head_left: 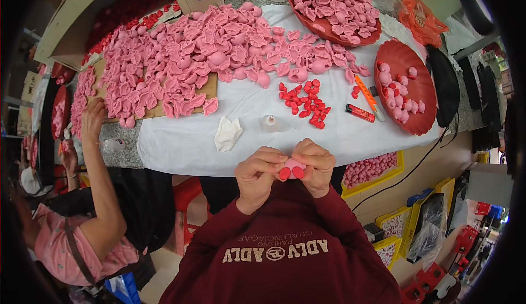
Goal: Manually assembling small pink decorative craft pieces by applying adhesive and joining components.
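Observation:
In front of my chest, my left hand point(256, 175) and my right hand point(319, 166) pinch a small round pink toy figure point(295, 163) between their fingertips. Two red oval feet point(291, 173) show on its side toward me. Just past my hands stands a small clear squeeze bottle point(269, 124) on the white cloth point(186, 145). Left of the bottle lies a crumpled white tissue point(227, 133). Farther off is a loose cluster of glossy red foot pieces point(309, 105).
A big heap of pink shell pieces point(219, 46) covers the far table. Red scalloped plates hold pink pieces point(335, 8) and part-built figures point(402, 93). An orange cutter knife point(367, 94) and a red-black lighter-shaped item point(360, 113) lie right. A co-worker's arm point(103, 178) reaches in from the left.

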`<act>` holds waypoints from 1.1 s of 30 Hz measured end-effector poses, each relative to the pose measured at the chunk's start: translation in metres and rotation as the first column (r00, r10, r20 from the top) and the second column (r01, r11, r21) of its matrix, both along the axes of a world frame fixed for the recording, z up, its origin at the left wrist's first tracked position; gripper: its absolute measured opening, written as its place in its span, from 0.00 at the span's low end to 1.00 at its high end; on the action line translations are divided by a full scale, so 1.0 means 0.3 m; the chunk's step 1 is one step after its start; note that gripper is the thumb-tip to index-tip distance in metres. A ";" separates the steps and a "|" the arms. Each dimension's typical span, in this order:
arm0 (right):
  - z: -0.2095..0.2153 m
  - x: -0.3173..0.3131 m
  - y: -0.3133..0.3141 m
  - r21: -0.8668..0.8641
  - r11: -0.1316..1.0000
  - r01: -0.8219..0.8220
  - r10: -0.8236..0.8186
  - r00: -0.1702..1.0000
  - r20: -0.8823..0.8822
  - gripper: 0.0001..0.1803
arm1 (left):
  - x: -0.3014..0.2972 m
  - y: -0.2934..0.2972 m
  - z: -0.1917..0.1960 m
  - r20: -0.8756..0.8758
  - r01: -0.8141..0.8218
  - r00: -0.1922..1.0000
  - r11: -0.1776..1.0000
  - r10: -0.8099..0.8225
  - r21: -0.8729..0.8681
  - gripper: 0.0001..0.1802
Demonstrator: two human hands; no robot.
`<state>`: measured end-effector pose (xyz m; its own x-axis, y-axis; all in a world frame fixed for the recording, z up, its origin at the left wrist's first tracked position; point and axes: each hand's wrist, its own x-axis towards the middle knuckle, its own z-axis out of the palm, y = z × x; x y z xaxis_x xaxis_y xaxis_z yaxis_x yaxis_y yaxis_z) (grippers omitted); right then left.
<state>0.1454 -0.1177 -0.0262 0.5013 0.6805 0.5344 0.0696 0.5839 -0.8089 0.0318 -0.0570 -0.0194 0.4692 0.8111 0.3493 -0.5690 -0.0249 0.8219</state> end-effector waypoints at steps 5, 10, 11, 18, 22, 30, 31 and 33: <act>-0.002 -0.002 0.001 0.018 0.999 -0.047 0.048 0.996 -0.071 0.20 | -0.002 0.005 0.022 -0.034 -0.032 0.999 0.994 0.035 0.103 0.07; -0.012 -0.008 0.004 0.021 0.996 -0.082 0.085 0.985 -0.151 0.19 | -0.008 0.000 0.017 -0.087 -0.069 0.993 0.988 0.082 0.142 0.06; -0.014 -0.009 0.005 0.017 0.996 -0.089 0.091 0.984 -0.152 0.19 | -0.008 0.001 0.012 -0.086 -0.069 0.993 0.987 0.082 0.142 0.06; 0.040 -0.002 0.000 -0.260 0.965 0.018 -0.003 0.998 0.058 0.20 | -0.019 0.037 0.001 -0.144 -0.105 0.982 0.988 0.120 0.109 0.11; 0.060 0.031 0.008 -0.219 0.976 0.009 0.037 0.978 0.204 0.22 | -0.031 0.049 0.003 -0.170 -0.102 0.977 0.982 0.129 0.159 0.11; 0.038 0.021 -0.003 -0.197 0.979 0.059 -0.002 0.961 0.277 0.21 | -0.019 0.059 0.016 -0.175 -0.082 0.973 0.930 0.153 0.357 0.09; 0.037 0.019 -0.005 -0.197 0.979 0.060 -0.003 0.961 0.277 0.21 | -0.020 0.058 0.017 -0.172 -0.077 0.974 0.929 0.148 0.361 0.09; 0.035 0.015 -0.007 -0.215 0.975 0.051 0.005 0.968 0.252 0.22 | -0.025 0.055 0.014 -0.180 -0.075 0.973 0.936 0.145 0.344 0.09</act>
<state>0.1500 -0.1198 -0.0157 0.3880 0.7839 0.4847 0.2972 0.3913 -0.8709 0.0243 -0.0406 -0.0151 0.4718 0.7146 0.5165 -0.3721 -0.3696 0.8514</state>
